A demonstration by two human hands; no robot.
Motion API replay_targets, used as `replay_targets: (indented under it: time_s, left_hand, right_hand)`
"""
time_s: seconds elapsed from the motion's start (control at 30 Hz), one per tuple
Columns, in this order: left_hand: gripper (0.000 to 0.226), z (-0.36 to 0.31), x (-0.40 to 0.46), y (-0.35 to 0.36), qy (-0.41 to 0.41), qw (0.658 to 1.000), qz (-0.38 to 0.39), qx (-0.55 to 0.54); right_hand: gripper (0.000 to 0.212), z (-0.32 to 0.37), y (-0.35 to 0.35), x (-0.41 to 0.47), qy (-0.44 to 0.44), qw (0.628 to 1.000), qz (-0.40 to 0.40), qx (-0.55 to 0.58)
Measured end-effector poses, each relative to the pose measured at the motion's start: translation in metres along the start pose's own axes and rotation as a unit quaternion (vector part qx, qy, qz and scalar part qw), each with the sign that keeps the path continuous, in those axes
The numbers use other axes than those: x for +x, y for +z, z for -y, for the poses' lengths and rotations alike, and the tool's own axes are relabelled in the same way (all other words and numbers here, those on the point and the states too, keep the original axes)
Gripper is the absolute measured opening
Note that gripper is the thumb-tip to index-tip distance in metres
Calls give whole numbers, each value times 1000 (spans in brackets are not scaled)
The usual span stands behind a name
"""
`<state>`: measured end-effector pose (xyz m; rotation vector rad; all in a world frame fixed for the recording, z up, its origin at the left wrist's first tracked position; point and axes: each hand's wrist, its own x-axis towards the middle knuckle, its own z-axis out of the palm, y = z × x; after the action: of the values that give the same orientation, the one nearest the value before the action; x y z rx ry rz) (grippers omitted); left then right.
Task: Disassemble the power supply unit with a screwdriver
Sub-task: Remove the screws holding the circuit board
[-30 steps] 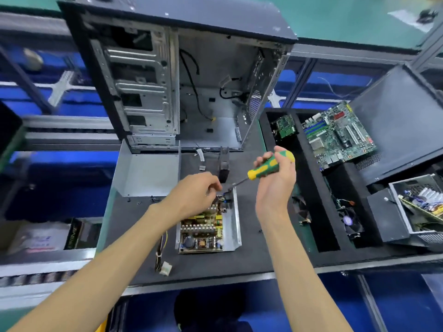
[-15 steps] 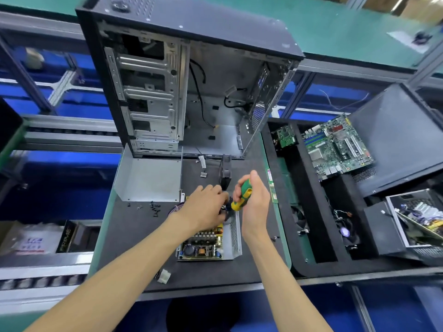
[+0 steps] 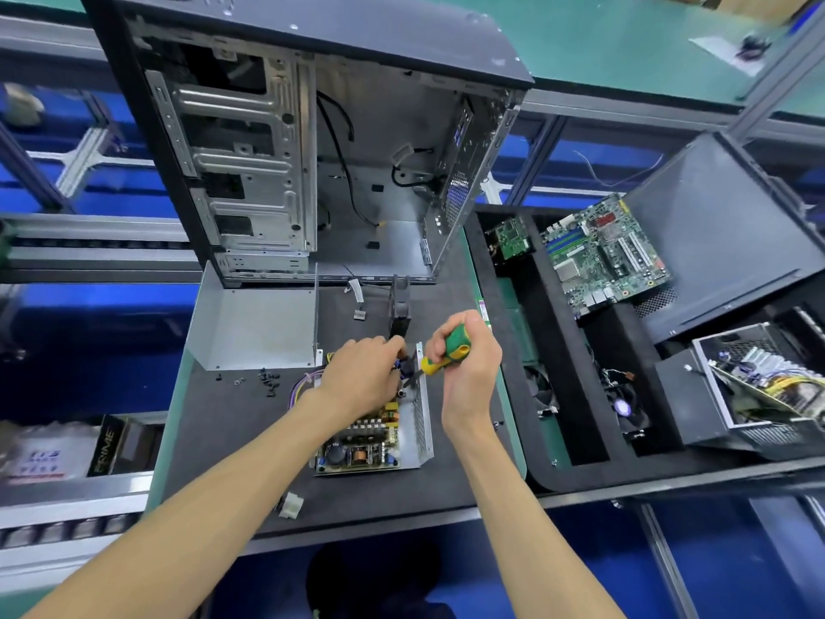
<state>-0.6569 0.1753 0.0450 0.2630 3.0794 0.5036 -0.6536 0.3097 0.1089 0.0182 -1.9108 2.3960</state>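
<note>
Opened power supply unit lying flat on the dark bench, circuit board exposed in its sheet-metal tray. Probably light but stiff, sharp-edged; board fragile, so best held by the tray walls. Left hand curled over the far end, steadying; exact hold hidden. Right hand wrapped round the green-and-yellow screwdriver, tip angled into the far corner. Removed cover and loose screws nearby, left.
</note>
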Motion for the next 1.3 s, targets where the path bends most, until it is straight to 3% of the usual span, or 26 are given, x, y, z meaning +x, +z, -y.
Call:
replay_targets:
  time_s: [0.17, 0.33, 1.3]
  left_hand:
    - [19, -2, 2, -1, -61, 997, -11, -40]
    - [17, 2, 4, -5, -100, 992, 15, -77]
    - [16, 4, 3, 0, -93, 991, -5, -92]
  right_hand:
    - [27, 0, 8, -6, -23, 996, 43, -70]
    - [28, -9, 9, -6, 9, 996, 45, -77]
    - [30, -13, 21, -8, 23, 995, 42, -90]
